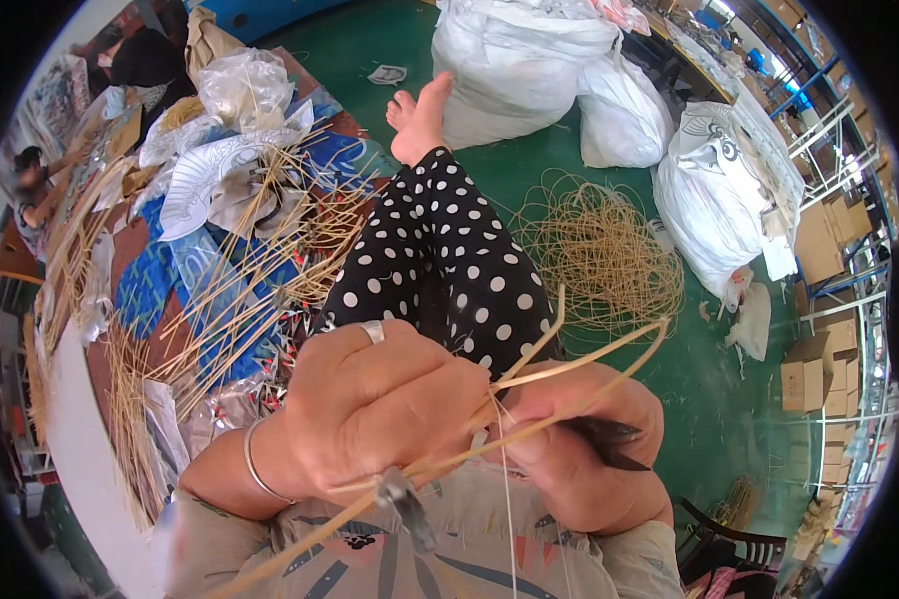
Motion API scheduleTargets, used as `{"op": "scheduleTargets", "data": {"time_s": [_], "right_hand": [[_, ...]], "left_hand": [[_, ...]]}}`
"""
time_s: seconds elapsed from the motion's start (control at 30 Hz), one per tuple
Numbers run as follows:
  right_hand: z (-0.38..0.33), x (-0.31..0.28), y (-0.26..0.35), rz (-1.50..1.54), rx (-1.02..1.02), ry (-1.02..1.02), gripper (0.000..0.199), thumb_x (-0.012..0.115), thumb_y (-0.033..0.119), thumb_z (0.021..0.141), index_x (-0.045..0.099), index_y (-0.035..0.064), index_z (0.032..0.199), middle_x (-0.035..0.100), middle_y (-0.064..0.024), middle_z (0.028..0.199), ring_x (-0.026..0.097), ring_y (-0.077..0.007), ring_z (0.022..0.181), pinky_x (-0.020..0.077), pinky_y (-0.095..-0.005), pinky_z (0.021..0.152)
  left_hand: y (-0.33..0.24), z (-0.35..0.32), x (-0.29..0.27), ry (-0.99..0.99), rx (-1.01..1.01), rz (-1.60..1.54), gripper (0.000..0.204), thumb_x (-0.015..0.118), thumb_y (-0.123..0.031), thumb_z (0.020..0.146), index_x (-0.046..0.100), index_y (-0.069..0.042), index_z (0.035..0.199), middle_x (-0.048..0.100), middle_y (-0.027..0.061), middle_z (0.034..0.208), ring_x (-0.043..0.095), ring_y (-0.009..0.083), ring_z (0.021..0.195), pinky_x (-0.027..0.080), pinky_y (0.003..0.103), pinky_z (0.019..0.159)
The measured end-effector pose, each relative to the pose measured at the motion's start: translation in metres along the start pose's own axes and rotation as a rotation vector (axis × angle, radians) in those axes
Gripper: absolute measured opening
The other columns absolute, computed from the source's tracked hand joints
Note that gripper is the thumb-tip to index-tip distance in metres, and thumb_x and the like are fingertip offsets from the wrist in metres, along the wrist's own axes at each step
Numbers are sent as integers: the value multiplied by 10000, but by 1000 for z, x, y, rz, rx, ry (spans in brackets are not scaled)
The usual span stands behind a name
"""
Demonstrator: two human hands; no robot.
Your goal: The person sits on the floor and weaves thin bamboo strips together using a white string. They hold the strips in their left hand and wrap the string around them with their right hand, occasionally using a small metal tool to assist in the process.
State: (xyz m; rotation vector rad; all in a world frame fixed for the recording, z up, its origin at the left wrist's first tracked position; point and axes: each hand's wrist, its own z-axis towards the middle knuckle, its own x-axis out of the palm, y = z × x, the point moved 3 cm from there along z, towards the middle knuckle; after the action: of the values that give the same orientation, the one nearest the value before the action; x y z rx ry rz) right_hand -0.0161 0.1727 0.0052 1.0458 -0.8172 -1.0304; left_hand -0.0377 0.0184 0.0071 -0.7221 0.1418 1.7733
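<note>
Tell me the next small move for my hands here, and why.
Perhaps draw the white thread snug around the thin tan strips where they meet: it hangs down from there, while your left hand grips them and your right hand sits close by.

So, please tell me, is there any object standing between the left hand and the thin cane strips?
Nothing visible does: the left hand appears closed on the thin cane strips. A white thread runs down from between the two hands, close to the strips, but it does not seem to block the grip.
</note>
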Motion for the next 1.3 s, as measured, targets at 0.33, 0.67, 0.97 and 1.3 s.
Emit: {"op": "scheduleTargets", "data": {"time_s": [0.33,0.67,0.97,1.3], "right_hand": [[1,9,6,52,58,81,350,606,74,751,478,-64,1047,586,-162,766,551,-143,595,427,-228,496],[22,-56,3,-74,-245,73,295,620,71,699,572,-50,964,578,-70,670,532,-101,554,397,-205,489],[37,-16,-38,213,173,437,56,619,13,724,580,-16,752,573,-21,686,509,-59,644,401,-191,572],[40,-16,-43,332,291,513,197,654,176,713,563,1,728,547,7,668,472,-43,601,364,-191,518]], "left_hand": [[0,3,-3,90,-115,-114,251,679,-200,604,564,-37,757,494,31,594,470,149,428,301,253,337],[3,-2,1,27,-297,-557,205,584,24,653,578,-59,841,532,31,615,521,168,482,406,260,414],[5,-3,5,127,-353,-724,201,560,16,696,579,-60,881,560,45,678,554,169,561,434,254,482],[7,-6,9,110,-294,-571,157,580,4,709,568,-35,861,569,60,705,565,189,588,449,267,519]]}}
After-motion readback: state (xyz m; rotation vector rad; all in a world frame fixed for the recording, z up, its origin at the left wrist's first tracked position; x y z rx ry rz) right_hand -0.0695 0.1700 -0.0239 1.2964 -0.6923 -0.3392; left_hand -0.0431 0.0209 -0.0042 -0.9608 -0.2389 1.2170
